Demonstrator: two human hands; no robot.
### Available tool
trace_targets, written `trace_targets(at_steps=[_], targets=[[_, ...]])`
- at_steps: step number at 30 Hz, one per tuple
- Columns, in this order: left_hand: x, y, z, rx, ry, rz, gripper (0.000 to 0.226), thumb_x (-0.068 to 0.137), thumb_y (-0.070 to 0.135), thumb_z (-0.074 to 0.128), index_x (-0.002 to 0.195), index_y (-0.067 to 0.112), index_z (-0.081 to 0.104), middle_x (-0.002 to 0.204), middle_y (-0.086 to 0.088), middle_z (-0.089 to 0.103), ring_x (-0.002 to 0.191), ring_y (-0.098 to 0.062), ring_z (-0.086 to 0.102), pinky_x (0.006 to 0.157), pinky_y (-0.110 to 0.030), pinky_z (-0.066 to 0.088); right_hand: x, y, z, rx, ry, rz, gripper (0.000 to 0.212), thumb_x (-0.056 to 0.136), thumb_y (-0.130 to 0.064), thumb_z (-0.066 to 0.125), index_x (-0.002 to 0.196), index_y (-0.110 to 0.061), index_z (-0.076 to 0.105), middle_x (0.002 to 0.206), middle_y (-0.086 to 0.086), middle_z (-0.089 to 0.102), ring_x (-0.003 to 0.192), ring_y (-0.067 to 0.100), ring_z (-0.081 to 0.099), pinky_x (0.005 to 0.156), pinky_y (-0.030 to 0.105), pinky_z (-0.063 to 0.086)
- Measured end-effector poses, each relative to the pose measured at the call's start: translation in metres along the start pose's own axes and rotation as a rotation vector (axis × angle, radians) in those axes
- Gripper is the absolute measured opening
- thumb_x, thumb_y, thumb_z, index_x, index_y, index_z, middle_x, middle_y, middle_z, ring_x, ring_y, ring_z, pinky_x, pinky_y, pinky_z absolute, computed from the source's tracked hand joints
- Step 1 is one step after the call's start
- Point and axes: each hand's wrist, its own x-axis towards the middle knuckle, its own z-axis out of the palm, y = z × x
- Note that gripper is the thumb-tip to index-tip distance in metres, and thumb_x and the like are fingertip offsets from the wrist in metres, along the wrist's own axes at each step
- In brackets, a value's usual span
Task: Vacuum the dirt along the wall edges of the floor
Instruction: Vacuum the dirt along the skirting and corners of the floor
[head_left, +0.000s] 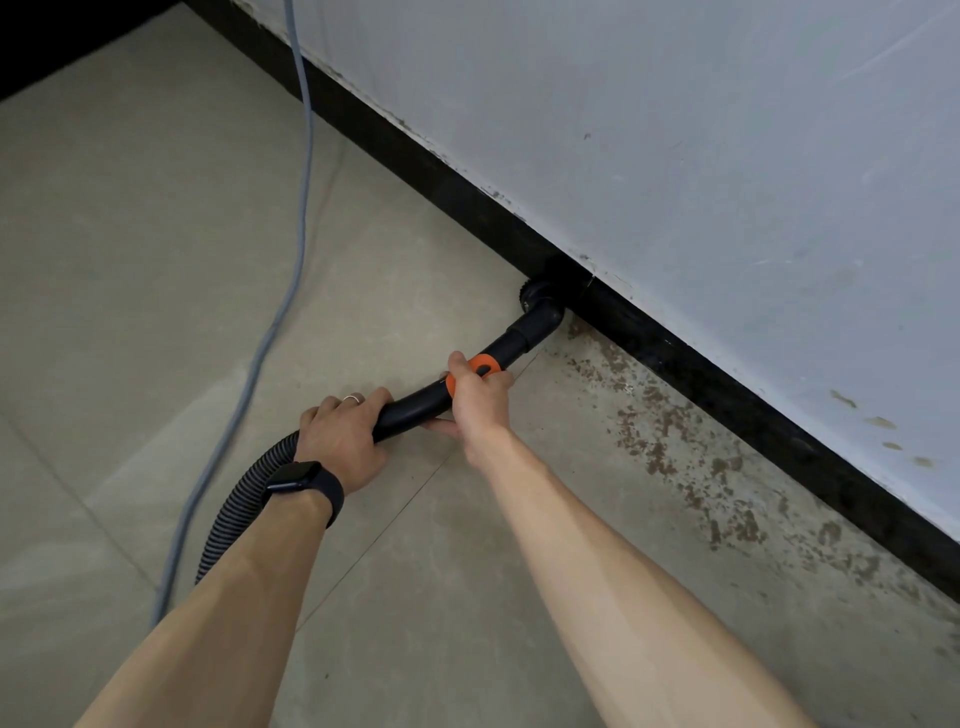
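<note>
A black vacuum wand with an orange collar runs diagonally up to a round brush nozzle pressed against the black baseboard. My left hand grips the rear of the wand where the ribbed hose joins it. My right hand holds the wand at the orange collar. Brown dirt patches lie on the floor along the baseboard, to the right of the nozzle.
A grey power cable snakes down the tiled floor at the left. The pale wall rises above the baseboard, scuffed and stained in places. A dark strip edges the floor at the top left.
</note>
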Motion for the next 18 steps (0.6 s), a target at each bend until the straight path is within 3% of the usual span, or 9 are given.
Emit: trace_targets(at_steps=[6,10,18], targets=[[0.007,-0.011,-0.003,-0.034,0.037,-0.015,0.031,0.081,0.017,0.054,0.111,0.027,0.048,0.087,0.006,0.047,0.091,-0.026,0.048,0.085,-0.039,0.034,0.007,-0.006,0.015,-0.051,-0.03,0.006,0.037,0.103,-0.029,0.058,0.124,-0.014,0.032,0.101,0.006,0.059,0.084,0.018,0.065,0.062,0.045,0.065],[0.012,-0.019,-0.002,-0.056,0.066,-0.031,0.029,0.081,0.017,0.054,0.108,0.027,0.05,0.085,0.006,0.049,0.082,-0.022,0.04,0.082,-0.039,0.035,0.011,-0.009,0.023,-0.083,-0.046,0.023,0.042,0.103,-0.031,0.059,0.129,-0.014,0.031,0.106,0.008,0.06,0.087,0.019,0.066,0.068,0.051,0.065],[0.012,-0.019,-0.002,-0.063,0.055,-0.073,0.027,0.083,0.019,0.052,0.108,0.028,0.047,0.085,0.004,0.05,0.083,-0.022,0.04,0.083,-0.04,0.035,0.012,-0.015,0.026,-0.119,-0.086,0.021,0.045,0.1,-0.031,0.063,0.129,-0.015,0.033,0.116,0.011,0.059,0.095,0.022,0.067,0.065,0.047,0.065]])
